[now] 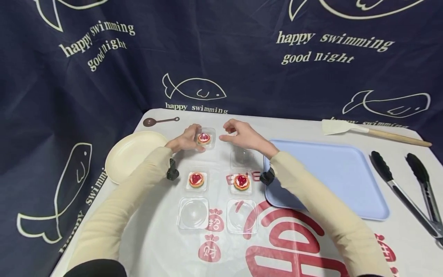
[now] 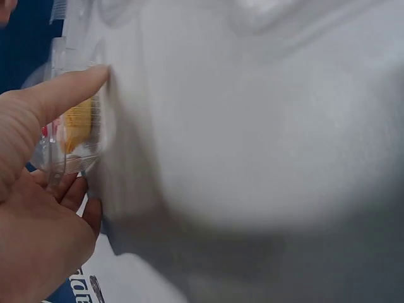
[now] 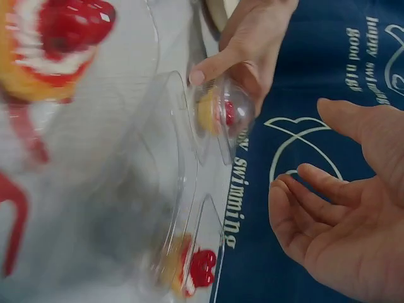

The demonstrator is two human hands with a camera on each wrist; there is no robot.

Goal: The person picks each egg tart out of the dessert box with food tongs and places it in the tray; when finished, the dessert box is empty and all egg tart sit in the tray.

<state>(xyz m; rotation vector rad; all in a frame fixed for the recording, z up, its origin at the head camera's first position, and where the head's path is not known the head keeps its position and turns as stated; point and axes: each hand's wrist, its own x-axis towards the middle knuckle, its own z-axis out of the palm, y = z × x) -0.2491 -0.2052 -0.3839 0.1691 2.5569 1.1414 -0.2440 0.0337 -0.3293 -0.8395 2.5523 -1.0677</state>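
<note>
My left hand [image 1: 187,139] grips a closed clear plastic box [image 1: 212,143] at the back of the table. A small tart with a red and white top sits inside, yellow in the left wrist view [image 2: 79,126]. To its right my right hand [image 1: 242,134] hovers with fingers loosely bent and nothing between them. Under that hand lies a clear box part [image 1: 242,158]; the right wrist view shows a cherry-red tart [image 3: 201,268] beside it. Nearer me, two tarts with red tops, a left one [image 1: 196,179] and a right one [image 1: 241,181], sit in boxes whose clear lids lie folded back.
A cream plate [image 1: 121,156] stands left, with a brown spoon [image 1: 160,121] behind it. On the right are a blue tray [image 1: 332,173], a spatula [image 1: 373,130] with a wooden handle and black-tipped tongs [image 1: 408,196]. A dark printed cloth [image 1: 249,84] hangs behind the table.
</note>
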